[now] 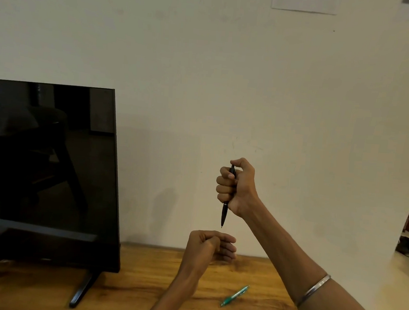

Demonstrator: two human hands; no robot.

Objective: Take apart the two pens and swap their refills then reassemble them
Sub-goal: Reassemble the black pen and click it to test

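A pale wall (206, 57) was recorded as the backdrop, with a sheet of paper (306, 1) fixed near its top edge. A dark monitor (45, 171), switched off, was noted at the left, tilted back on a black stand foot (82, 289). A wooden table (139, 284) was seen beneath, running along the wall.

The right hand (237, 185) was held raised above the table, fingers curled into a fist round a black pen (226, 205); the pen was kept upright, tip pointing down, its lower part showing below the fist. A metal bangle (314, 289) was worn on the right forearm.

The left hand (209, 247) was held lower, just under the black pen's tip and apart from it, fingers curled inward; whether anything was held inside could not be told.

A green pen (234, 295) was found lying flat on the table, slanted, near the front edge, between the two forearms and untouched by either hand.
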